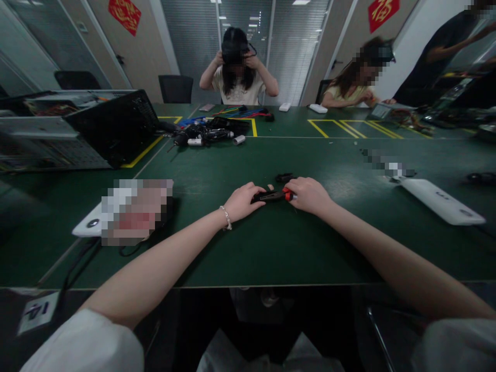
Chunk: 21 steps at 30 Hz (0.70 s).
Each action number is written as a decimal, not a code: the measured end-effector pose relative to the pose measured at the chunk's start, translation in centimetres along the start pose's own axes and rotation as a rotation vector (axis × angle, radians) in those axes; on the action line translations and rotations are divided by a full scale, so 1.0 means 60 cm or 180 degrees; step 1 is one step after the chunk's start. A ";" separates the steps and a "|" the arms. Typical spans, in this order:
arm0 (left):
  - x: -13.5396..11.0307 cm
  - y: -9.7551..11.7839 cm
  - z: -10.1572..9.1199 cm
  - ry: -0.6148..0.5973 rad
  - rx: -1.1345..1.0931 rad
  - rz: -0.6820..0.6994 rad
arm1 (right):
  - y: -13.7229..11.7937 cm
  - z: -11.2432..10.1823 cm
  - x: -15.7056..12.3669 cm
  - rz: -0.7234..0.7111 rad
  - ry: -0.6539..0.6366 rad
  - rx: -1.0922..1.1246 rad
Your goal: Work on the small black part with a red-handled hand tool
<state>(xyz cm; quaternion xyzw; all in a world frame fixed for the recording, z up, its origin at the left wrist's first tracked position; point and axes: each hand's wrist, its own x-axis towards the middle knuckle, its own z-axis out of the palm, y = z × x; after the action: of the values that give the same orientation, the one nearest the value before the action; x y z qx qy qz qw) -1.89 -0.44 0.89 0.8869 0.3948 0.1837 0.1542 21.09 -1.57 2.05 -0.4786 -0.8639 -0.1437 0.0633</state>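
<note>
Over the green table, my right hand [310,195] is closed around the red handles of a pair of pliers [274,196], whose dark jaws point left. My left hand [240,201] pinches a small black piece [256,197] at the tip of those jaws. What kind of piece it is cannot be made out, and whether the jaws grip it is unclear. Just beyond the jaws lies a small tan scrap [270,186]. A black item [284,177] sits behind my right hand, close to its fingers.
A white power bank [442,201] lies at right and another white device [87,223] with a cable at left. Farther back are an open computer case [112,129], a drill among tangled cables [217,129], and yellow-taped outlines. A person [238,77] sits opposite; others are at right.
</note>
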 end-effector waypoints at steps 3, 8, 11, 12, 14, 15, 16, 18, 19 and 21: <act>0.000 -0.001 0.002 -0.0001 0.0010 0.0002 | 0.002 -0.001 -0.001 -0.0036 0.0058 -0.0094; -0.001 0.000 0.000 -0.0005 0.0028 -0.0006 | 0.003 0.002 -0.001 -0.0015 0.0052 -0.0045; -0.001 0.001 -0.001 -0.0016 0.0027 -0.0018 | 0.002 0.004 0.000 0.0039 -0.0013 0.0053; -0.001 0.001 -0.002 -0.0020 0.0020 -0.0021 | 0.002 0.004 0.000 0.0051 -0.0032 0.0084; -0.001 0.002 -0.003 -0.0027 0.0005 -0.0028 | 0.001 0.003 0.000 0.0064 -0.0060 0.0138; -0.001 0.003 -0.003 -0.0034 -0.0001 -0.0035 | 0.001 0.002 0.000 0.0064 -0.0067 0.0149; -0.001 0.003 -0.004 -0.0041 -0.0006 -0.0045 | 0.001 0.001 0.001 0.0057 -0.0070 0.0143; -0.001 0.004 -0.005 -0.0056 -0.0010 -0.0062 | 0.001 -0.001 0.001 0.0030 -0.0065 0.0072; -0.001 0.004 -0.005 -0.0062 -0.0007 -0.0067 | 0.001 -0.002 0.001 0.0009 -0.0053 0.0017; -0.001 0.004 -0.005 -0.0064 -0.0002 -0.0065 | 0.002 -0.003 0.001 -0.0039 -0.0009 -0.0086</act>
<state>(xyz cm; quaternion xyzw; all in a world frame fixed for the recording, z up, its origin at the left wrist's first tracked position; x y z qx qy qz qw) -1.91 -0.62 1.25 0.8845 0.4023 0.1734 0.1604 21.14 -1.54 2.22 -0.4743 -0.8649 -0.1550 0.0547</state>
